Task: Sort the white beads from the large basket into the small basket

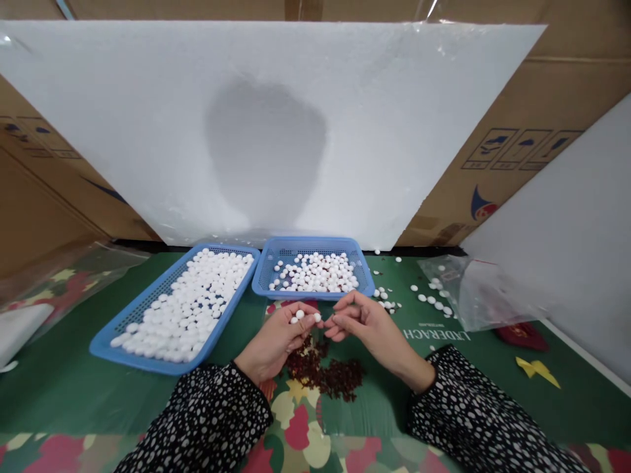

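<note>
Head view: the balls [300, 315] in the left hand [276, 340] are probably light and stiff, with a smooth skin that may slip or roll under uneven pressure. Each is best taken across its widest part, between thumb and forefinger pads, with a gentle squeeze; crushing seems unlikely, escape more so. They are white, round and matt, with no marks that can be made out.

Position: at least 2 balls show at the left fingertips, at 12 o'clock from the left wrist, above the green cover [54, 394]. The left fingers are curled nearly closed around them, thumb against the forefinger side. The right hand [379, 332] faces them from 3 o'clock, thumb and forefinger tips close together, the other fingers loosely bent; whether these tips grip anything is too small to tell.

Surroundings: many like balls fill the long tray [142, 364] at 9 to 10 o'clock from the hands; others lie in the short tray [315, 295] at 12 o'clock. Red-brown bits [340, 379] lie at 6 o'clock, and loose balls [431, 300] at 2 o'clock, beside a clear bag [486, 295].
</note>
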`<move>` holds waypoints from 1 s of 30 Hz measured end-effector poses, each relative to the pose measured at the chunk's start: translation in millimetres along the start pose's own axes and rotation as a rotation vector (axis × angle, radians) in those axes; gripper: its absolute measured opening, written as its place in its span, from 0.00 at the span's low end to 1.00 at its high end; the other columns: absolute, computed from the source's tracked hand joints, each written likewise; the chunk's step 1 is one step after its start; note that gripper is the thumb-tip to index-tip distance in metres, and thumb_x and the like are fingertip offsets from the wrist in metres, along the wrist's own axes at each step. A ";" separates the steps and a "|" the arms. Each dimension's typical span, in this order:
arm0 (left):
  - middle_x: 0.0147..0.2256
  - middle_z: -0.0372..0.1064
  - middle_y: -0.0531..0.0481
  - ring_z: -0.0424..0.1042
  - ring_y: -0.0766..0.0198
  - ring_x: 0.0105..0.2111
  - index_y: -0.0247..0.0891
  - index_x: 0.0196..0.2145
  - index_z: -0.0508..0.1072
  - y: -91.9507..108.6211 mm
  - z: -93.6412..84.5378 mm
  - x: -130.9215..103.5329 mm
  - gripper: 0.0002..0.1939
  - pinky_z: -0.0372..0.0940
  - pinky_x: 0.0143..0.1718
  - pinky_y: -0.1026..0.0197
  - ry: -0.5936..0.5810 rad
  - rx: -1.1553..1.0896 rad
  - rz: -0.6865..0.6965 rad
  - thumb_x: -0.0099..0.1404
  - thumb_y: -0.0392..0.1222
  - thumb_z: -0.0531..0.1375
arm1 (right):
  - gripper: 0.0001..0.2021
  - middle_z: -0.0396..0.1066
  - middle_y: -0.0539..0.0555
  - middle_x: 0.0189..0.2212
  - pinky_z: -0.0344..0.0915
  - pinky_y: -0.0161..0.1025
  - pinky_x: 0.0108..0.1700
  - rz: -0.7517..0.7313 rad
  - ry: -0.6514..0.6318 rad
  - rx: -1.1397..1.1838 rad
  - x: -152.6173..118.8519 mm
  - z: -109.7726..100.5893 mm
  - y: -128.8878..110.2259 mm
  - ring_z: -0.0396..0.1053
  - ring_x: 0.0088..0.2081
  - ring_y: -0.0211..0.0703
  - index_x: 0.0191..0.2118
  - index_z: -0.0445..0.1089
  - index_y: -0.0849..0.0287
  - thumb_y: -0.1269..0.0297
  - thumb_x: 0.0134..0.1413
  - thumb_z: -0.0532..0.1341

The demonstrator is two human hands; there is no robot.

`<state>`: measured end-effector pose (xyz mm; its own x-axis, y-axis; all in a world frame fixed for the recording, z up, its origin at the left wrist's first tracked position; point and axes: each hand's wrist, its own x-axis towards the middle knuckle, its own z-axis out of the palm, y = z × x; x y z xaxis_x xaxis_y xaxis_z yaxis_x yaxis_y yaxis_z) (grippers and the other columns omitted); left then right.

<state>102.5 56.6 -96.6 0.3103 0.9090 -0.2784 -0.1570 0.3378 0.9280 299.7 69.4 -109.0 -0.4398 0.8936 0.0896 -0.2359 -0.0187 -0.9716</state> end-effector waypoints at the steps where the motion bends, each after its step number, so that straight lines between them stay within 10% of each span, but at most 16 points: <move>1: 0.30 0.66 0.53 0.45 0.75 0.20 0.33 0.37 0.69 -0.3 -0.4 0.3 0.18 0.37 0.19 0.66 0.003 0.005 0.004 0.59 0.50 0.66 | 0.09 0.76 0.55 0.33 0.74 0.39 0.35 -0.010 -0.004 -0.007 -0.7 0.9 -0.3 0.76 0.33 0.45 0.37 0.67 0.58 0.60 0.59 0.66; 9: 0.26 0.62 0.56 0.44 0.75 0.20 0.32 0.35 0.71 -0.3 2.3 0.3 0.18 0.36 0.19 0.65 -0.025 -0.009 0.002 0.56 0.50 0.67 | 0.06 0.69 0.51 0.32 0.66 0.36 0.35 -0.217 0.041 -0.317 0.5 4.9 1.4 0.68 0.33 0.41 0.32 0.74 0.58 0.63 0.58 0.66; 30: 0.18 0.53 0.60 0.45 0.73 0.19 0.34 0.33 0.73 0.6 5.5 -5.1 0.16 0.40 0.21 0.66 0.007 0.151 0.084 0.58 0.51 0.66 | 0.09 0.71 0.52 0.36 0.64 0.39 0.39 -0.241 0.031 -0.262 -0.9 9.4 -3.0 0.69 0.38 0.44 0.32 0.74 0.57 0.57 0.57 0.68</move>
<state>106.0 50.8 -93.3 0.2957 0.9341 -0.1999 -0.0396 0.2210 0.9745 292.6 64.4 -104.1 -0.3711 0.8717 0.3200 -0.0973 0.3062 -0.9470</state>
